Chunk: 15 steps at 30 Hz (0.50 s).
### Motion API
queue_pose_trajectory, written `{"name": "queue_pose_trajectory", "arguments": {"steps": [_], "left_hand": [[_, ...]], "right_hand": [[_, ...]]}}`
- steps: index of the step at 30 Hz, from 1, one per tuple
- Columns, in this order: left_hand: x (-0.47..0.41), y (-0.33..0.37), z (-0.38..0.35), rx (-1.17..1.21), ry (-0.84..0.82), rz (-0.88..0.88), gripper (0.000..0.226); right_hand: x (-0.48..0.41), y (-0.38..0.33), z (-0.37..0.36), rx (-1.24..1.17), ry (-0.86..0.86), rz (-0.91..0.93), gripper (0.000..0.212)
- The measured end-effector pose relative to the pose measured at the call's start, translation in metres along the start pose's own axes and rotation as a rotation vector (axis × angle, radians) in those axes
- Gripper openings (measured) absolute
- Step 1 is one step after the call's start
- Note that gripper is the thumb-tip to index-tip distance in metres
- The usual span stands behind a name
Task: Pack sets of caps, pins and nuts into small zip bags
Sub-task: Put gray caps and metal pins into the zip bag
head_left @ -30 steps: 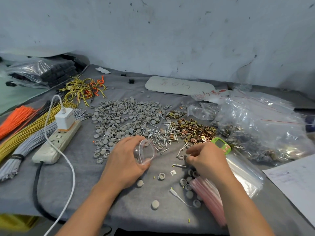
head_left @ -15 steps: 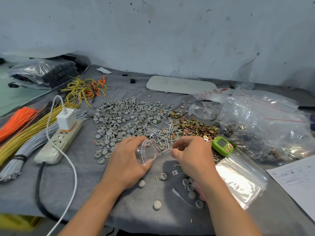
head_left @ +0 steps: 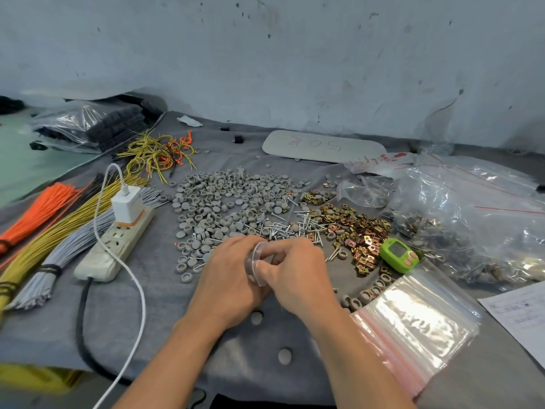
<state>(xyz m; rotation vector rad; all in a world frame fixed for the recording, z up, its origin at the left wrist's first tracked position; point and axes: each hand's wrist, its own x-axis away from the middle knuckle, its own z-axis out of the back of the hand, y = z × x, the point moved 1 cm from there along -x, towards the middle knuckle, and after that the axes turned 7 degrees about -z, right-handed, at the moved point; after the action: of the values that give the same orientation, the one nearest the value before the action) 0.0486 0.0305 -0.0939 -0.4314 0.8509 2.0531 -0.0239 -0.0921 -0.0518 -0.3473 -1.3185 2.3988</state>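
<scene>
Nearest the edge of the bench (head_left: 153, 326) there are a couple of stray caps (head_left: 284, 356) lying loose. Off to the near right is a stack of empty bags (head_left: 418, 329) with pink zip strips.

Just past those, both hands meet in the middle. The left hand (head_left: 227, 281) has its fingers curled round the small zip bag (head_left: 256, 262), holding it with the mouth turned to the right. The right hand (head_left: 298, 276) is right up against it, fingers (head_left: 283, 252) bunched together and pinching at the rim, with the thumb on the opening. Can't tell if there's a part between them, that bit's hidden.

What matters for the next move, imo: the mouth faces the right hand, and all the supply lies beyond both hands.
- The pins (head_left: 283, 225) sit just behind the knuckles, shafts pointing every which way.
- The nuts (head_left: 356, 231) are back and to the right, on the right hand's side.
- The pile of caps (head_left: 230, 199) is back-left, nearer the left hand, but that one's busy holding the bag.

So I'd guess the right hand does the fetching: reach forward, then come back left to the opening.

Further out there's a green counter (head_left: 398, 255) beside the nuts and a power strip (head_left: 115, 240) on the left. Big clear bags (head_left: 472, 225) are on the right, and a white plate (head_left: 324, 146) sits by the wall.
</scene>
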Motion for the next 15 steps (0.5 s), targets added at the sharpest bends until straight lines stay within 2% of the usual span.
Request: {"name": "queue_pose_trajectory", "arguments": {"steps": [4,7,12,15], "left_hand": [[0.000,-0.002,-0.001,0.020,0.023,0.020,0.032],[0.000,-0.002,-0.001,0.015,0.024,0.034,0.034],[0.000,0.000,0.002,-0.001,0.007,0.032,0.041],[0.000,0.002,0.003,-0.007,0.007,0.033,0.042]], "right_hand": [[-0.002,0.007,0.012,-0.035,0.090,-0.055,0.015],[-0.003,0.016,0.027,0.067,0.108,-0.089,0.019],[0.004,0.024,0.041,0.280,-0.109,-0.144,0.009],[0.008,0.027,0.043,0.388,-0.192,-0.140,0.013]]}}
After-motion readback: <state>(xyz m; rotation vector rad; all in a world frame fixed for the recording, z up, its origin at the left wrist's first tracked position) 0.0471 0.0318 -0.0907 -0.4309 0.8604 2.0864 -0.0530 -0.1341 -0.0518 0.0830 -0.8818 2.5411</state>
